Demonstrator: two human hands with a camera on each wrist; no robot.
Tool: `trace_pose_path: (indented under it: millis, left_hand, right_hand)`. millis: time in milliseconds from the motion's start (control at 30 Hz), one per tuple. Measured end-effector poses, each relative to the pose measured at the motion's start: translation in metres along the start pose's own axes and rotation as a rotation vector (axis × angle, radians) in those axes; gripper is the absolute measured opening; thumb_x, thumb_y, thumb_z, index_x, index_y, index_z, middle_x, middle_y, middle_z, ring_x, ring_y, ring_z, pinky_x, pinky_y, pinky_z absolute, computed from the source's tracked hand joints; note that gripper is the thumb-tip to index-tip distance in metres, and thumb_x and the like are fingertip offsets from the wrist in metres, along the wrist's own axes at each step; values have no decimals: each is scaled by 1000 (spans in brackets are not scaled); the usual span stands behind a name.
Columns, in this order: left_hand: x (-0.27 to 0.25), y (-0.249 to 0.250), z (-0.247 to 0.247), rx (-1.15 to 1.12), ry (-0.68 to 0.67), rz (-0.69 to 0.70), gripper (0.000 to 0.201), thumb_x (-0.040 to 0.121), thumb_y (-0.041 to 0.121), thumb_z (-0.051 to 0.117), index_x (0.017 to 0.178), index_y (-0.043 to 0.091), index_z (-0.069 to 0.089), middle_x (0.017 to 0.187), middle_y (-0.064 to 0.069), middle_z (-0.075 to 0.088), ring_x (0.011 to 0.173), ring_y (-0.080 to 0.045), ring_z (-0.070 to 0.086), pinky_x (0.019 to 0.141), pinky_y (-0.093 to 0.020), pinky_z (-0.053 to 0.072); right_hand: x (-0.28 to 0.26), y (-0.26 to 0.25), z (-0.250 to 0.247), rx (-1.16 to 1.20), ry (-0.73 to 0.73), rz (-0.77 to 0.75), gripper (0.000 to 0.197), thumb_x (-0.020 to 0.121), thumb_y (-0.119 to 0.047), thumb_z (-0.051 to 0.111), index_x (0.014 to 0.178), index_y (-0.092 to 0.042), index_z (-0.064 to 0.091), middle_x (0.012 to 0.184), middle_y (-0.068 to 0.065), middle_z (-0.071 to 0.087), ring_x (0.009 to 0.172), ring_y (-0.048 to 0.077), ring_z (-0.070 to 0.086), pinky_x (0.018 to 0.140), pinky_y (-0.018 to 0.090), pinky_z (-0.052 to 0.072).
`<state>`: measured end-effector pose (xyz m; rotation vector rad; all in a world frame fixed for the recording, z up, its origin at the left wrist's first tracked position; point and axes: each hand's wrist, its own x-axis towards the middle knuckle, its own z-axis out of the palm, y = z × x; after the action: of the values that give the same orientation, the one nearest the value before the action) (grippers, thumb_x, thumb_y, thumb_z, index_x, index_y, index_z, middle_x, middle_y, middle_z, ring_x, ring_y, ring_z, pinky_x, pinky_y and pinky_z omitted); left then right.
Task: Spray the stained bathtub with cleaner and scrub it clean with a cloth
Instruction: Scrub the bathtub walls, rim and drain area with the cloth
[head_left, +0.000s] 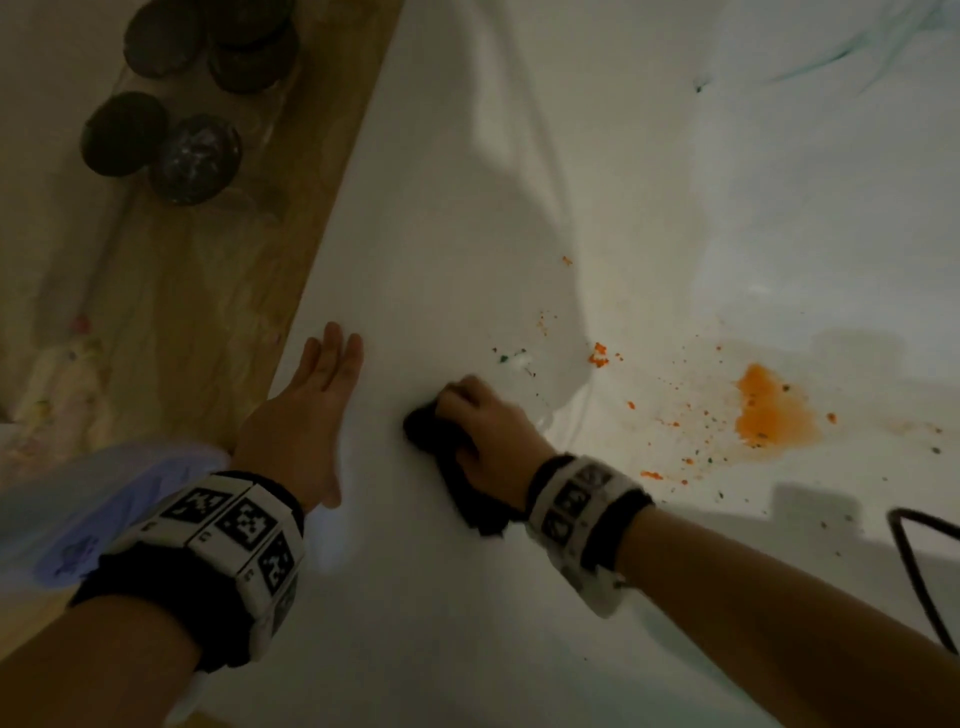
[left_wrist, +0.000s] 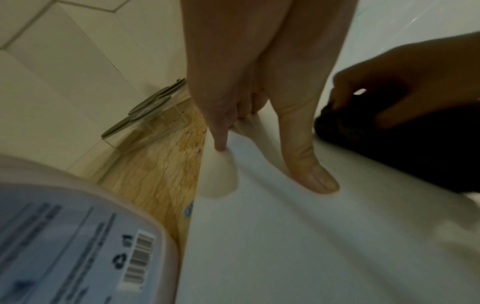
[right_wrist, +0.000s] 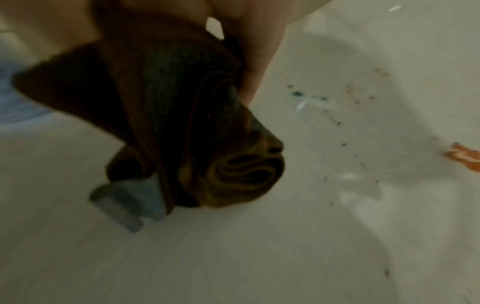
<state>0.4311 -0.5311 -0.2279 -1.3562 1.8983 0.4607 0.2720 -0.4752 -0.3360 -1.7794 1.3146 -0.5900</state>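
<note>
The white bathtub (head_left: 457, 218) carries an orange stain (head_left: 774, 410) on its floor, with orange and green specks (head_left: 597, 356) scattered towards the near wall. My right hand (head_left: 483, 431) grips a bunched dark cloth (head_left: 452, 467) and presses it against the tub's sloped inner wall, left of the specks. In the right wrist view the cloth (right_wrist: 182, 127) is a crumpled brown wad held in my fingers (right_wrist: 257, 67). My left hand (head_left: 311, 400) lies flat with straight fingers on the tub's rim. The cleaner bottle (left_wrist: 72, 236) with a blue label stands close behind that wrist.
A wooden ledge (head_left: 218, 291) runs along the tub's left side and holds several dark round lids on clear jars (head_left: 182, 130). A tiled wall (left_wrist: 64, 72) rises behind it. A dark cable loop (head_left: 924, 566) hangs at the right edge.
</note>
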Motion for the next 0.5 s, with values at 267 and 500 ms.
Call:
trace_pose_path:
  millis: [267, 500]
  left_hand:
    - [1, 0, -8, -63, -31, -13, 127, 73, 37, 76, 141, 14, -29, 151, -5, -31, 144, -17, -16, 116, -25, 10]
    - [48, 19, -54, -168, 168, 18, 113, 80, 24, 72, 146, 11, -19, 155, -4, -21, 145, -15, -11, 117, -28, 6]
  right_hand:
    - [29, 76, -37, 143, 382, 754, 26, 92, -24, 49, 110, -6, 47, 111, 18, 50, 99, 33, 54, 75, 31, 36]
    - [32, 28, -39, 212, 321, 290, 23, 79, -2, 54, 101, -7, 58, 100, 8, 55, 92, 25, 53, 76, 22, 34]
